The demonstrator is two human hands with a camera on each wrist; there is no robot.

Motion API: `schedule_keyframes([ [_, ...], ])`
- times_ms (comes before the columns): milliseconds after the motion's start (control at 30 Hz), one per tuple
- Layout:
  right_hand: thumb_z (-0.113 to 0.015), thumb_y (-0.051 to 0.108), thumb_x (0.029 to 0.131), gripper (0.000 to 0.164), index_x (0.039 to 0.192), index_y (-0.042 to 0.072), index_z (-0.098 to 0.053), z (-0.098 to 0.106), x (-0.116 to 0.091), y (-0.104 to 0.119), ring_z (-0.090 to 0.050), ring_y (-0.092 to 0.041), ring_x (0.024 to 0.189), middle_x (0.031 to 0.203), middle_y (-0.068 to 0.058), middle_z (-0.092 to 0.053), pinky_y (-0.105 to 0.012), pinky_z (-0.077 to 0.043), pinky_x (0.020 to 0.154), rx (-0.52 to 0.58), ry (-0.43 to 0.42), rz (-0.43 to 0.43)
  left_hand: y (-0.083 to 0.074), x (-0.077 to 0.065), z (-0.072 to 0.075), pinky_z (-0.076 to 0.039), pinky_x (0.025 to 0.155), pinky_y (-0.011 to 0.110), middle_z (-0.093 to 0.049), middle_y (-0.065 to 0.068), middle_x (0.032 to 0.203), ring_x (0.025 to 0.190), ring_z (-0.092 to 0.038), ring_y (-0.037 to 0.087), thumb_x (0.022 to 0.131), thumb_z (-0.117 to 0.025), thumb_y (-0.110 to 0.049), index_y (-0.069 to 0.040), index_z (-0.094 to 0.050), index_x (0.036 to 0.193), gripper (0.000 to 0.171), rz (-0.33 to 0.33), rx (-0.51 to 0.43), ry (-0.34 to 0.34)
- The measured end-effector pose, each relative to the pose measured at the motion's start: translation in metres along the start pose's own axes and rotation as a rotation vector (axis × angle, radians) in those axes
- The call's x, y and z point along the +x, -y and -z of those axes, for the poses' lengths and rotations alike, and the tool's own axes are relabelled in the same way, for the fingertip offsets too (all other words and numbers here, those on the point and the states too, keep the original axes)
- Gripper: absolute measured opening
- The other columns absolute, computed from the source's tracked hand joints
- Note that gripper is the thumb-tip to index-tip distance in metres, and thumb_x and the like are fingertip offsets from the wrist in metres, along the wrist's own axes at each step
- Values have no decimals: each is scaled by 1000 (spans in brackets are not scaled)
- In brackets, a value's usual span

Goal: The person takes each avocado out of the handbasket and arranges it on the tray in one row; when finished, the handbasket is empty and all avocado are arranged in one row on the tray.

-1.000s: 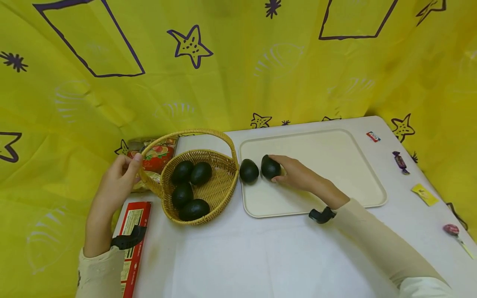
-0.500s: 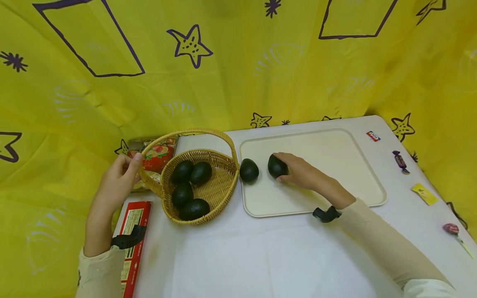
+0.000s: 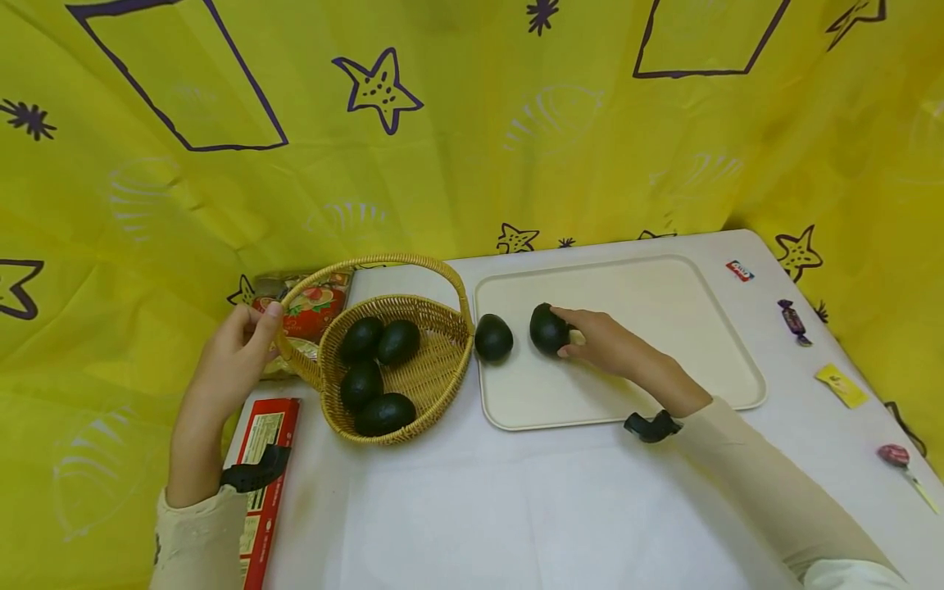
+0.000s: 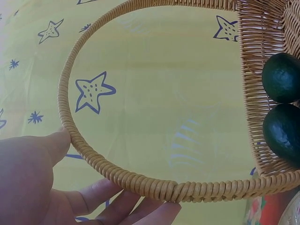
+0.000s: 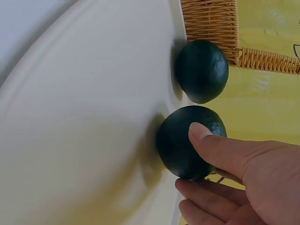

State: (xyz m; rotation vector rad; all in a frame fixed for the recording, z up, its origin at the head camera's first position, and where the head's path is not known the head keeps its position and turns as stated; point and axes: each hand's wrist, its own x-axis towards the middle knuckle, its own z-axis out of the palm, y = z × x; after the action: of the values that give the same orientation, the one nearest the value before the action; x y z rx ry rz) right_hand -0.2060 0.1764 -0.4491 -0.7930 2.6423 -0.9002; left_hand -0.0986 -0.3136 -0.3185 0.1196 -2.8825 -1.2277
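A round wicker basket (image 3: 442, 385) with a tall handle stands left of centre, with several dark green avocados (image 3: 385, 415) inside. My left hand (image 3: 236, 352) holds the handle (image 4: 108, 168) on its left side, thumb on one side, fingers on the other. Two avocados are on the beige tray (image 3: 664, 328). One avocado (image 3: 492, 338) sits at the tray's left edge beside the basket. Around the right side of the other avocado (image 3: 548, 330) is my right hand (image 3: 608, 344), thumb tip and fingertips at its edges, with a small gap behind it.
A red box (image 3: 269, 500) lies at the table's left edge, and red packaged food (image 3: 310, 311) is behind the basket. Along the right edge are small wrapped sweets (image 3: 792, 321) and a lollipop (image 3: 894, 456). A yellow patterned cloth (image 3: 457, 164) hangs behind.
The right hand first moved the avocado slightly right on the tray. Since then the avocado has stayed put while the fingers slipped a little back to the right. The left hand is still.
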Motion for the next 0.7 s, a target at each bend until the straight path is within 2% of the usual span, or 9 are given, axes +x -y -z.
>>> schedule_keyframes([
  [200,-79,8,95,75,157,-8,-40,-8,4,-3,-54,-45,140,152,-29,-52,-59,-41,119,27,-28,23,1,0,0,-59,91,21,-52,16,116,114,-56,22,114,-37,-48,2,-47,113,51,0,5,1],
  [367,-79,8,95,74,157,-8,-40,-14,7,2,-56,-44,138,151,-28,-55,-58,-43,118,65,-37,48,1,0,0,-58,87,14,-52,18,117,116,-56,27,114,-37,-47,3,-47,113,51,-4,5,1],
  [567,-79,9,96,72,156,-7,-42,-18,9,9,-55,-43,139,150,-27,-56,-57,-42,119,42,-46,41,0,-1,0,-54,81,8,-52,20,117,121,-58,39,114,-36,-48,3,-47,114,52,-3,-7,11],
  [700,-79,10,96,74,157,-6,-42,-17,8,12,-58,-42,136,148,-27,-58,-57,-43,118,27,-51,22,0,-1,0,-54,81,8,-52,20,115,120,-58,37,114,-35,-48,3,-47,114,52,-4,-7,8],
])
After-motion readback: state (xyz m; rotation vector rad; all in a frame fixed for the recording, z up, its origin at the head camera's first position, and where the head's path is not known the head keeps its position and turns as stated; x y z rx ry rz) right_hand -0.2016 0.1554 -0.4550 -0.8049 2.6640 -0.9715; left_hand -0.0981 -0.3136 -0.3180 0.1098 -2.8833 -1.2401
